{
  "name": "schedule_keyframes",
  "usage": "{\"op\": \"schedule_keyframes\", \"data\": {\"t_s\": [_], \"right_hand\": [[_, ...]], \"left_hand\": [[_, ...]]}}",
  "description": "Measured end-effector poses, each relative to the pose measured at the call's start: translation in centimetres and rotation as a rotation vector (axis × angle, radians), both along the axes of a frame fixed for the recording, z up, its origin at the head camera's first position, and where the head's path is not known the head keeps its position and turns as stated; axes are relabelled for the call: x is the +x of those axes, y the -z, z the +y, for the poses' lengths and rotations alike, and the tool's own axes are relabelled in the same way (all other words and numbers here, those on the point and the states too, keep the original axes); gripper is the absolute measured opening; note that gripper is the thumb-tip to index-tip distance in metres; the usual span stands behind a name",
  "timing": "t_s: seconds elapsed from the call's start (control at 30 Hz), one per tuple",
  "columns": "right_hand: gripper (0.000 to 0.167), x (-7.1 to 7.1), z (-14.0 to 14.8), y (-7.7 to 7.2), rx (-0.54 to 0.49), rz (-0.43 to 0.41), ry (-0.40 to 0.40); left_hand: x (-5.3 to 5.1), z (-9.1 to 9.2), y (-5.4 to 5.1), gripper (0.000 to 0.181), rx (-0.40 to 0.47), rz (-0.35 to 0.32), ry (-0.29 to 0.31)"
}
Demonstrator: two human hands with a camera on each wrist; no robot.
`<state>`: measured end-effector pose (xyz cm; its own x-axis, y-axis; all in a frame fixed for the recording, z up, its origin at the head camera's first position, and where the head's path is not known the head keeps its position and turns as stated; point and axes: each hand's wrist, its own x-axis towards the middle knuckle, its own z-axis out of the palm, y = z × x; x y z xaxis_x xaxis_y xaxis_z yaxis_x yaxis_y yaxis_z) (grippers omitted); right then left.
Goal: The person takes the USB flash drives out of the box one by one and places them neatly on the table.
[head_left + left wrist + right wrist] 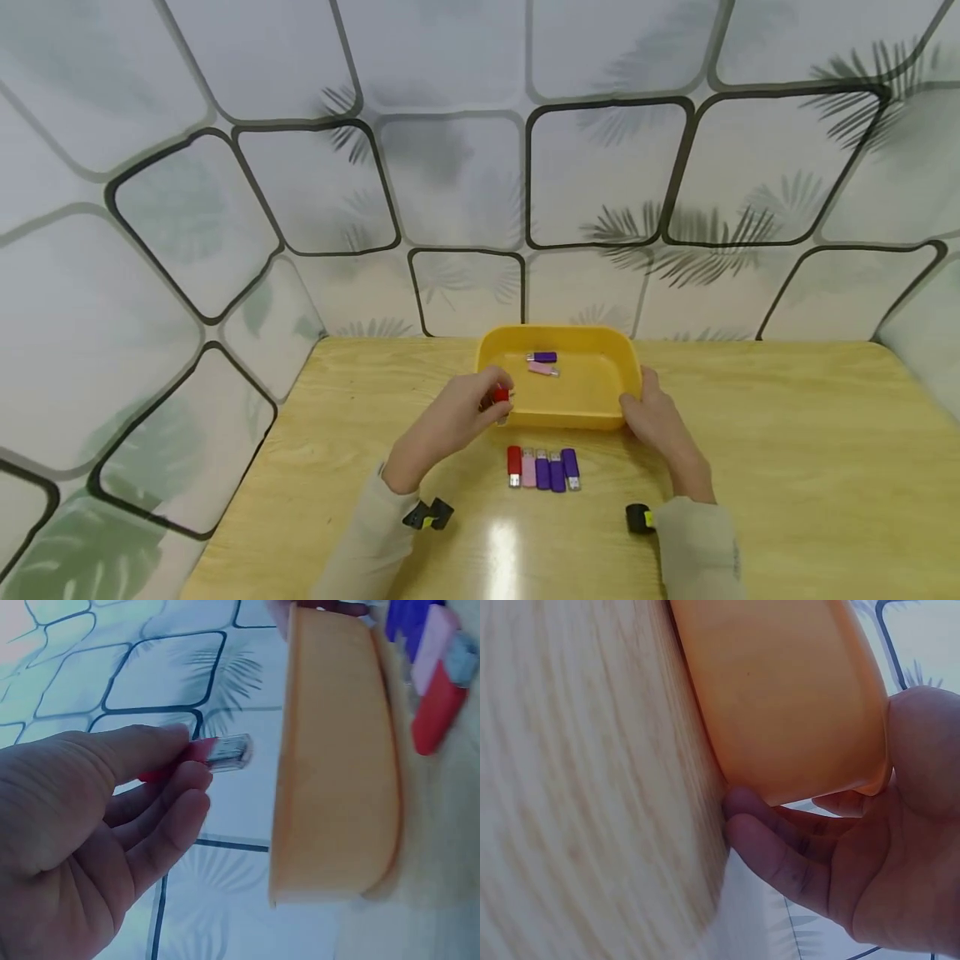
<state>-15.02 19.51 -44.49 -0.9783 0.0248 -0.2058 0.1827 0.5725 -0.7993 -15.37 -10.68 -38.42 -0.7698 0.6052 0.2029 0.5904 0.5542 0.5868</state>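
Between thumb and fingers my left hand (474, 407) pinches a red USB stick (196, 754), its metal plug under a clear cap. It is held just over the near left edge of a yellow plastic tray (577, 419). My right hand (660, 417) grips the tray's right wall, thumb over the rim and fingers outside, as the right wrist view shows. Inside the tray lie a purple USB stick (545, 357) and a pink USB stick (543, 368). In front of it, a row holds a red stick (513, 463), a pink stick (528, 469) and several purple sticks (571, 467).
The tray stands on a light wooden table (787, 467), close to its back edge. Behind the table rises a wall (465, 183) patterned with dark outlines and leaves. A black wrist camera (429, 514) sits on the left sleeve, another wrist camera (639, 518) on the right.
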Motion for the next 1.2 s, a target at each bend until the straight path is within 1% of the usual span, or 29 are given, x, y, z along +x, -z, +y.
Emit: {"op": "schedule_keyframes", "data": {"t_s": [0.1,0.17,0.2,0.23,0.3,0.43,0.5,0.57,0.63,0.7,0.77,0.83,0.97,1.07,1.2], "right_hand": [[0.067,-0.4,0.4,-0.3,0.012,0.019,-0.005],[0.068,-0.5,0.7,-0.6,0.008,0.011,-0.006],[0.069,-0.5,0.9,-0.6,0.009,0.004,-0.005],[0.069,-0.5,1.1,-0.7,0.013,-0.002,-0.004],[0.070,-0.2,1.5,-0.7,0.026,-0.020,-0.003],[0.070,-0.1,1.7,-0.5,0.044,-0.013,-0.015],[0.070,-0.1,1.5,-0.3,0.040,-0.011,-0.019],[0.070,-0.1,1.2,-0.1,0.028,-0.016,-0.017],[0.070,0.0,1.0,0.0,0.025,-0.020,-0.016],[0.070,0.1,0.8,0.1,0.022,-0.022,-0.016],[0.069,0.2,0.6,0.2,0.018,-0.018,-0.019],[0.069,0.3,0.4,0.3,0.007,-0.010,-0.023],[0.068,0.3,0.1,0.4,0.011,0.011,-0.032],[0.068,0.3,0.1,0.3,0.020,0.021,-0.031],[0.068,0.3,0.0,0.0,0.015,0.014,-0.024]], "left_hand": [[0.5,-0.7,0.5,0.018,-0.030,0.012,0.004],[0.9,-1.1,0.8,0.017,-0.056,0.010,0.009],[1.1,-1.2,1.0,0.017,-0.066,-0.001,0.023],[1.3,-1.3,1.2,0.017,-0.083,-0.013,0.045],[1.9,-1.4,1.4,0.017,-0.128,-0.066,0.094],[3.1,-1.1,1.9,0.014,-0.235,-0.218,0.199],[3.7,-0.7,2.2,0.013,-0.293,-0.273,0.248],[4.1,-0.2,2.6,0.012,-0.332,-0.297,0.305],[4.4,0.3,3.0,0.012,-0.348,-0.308,0.354],[4.7,0.6,3.3,0.012,-0.354,-0.305,0.380],[5.0,0.7,3.5,0.012,-0.365,-0.301,0.373],[5.3,0.8,3.5,0.012,-0.407,-0.275,0.340],[6.5,1.4,3.4,0.012,-0.553,-0.196,0.250],[7.4,2.0,3.1,0.012,-0.648,-0.147,0.198],[8.3,2.5,2.7,0.011,-0.730,-0.087,0.151]]}}
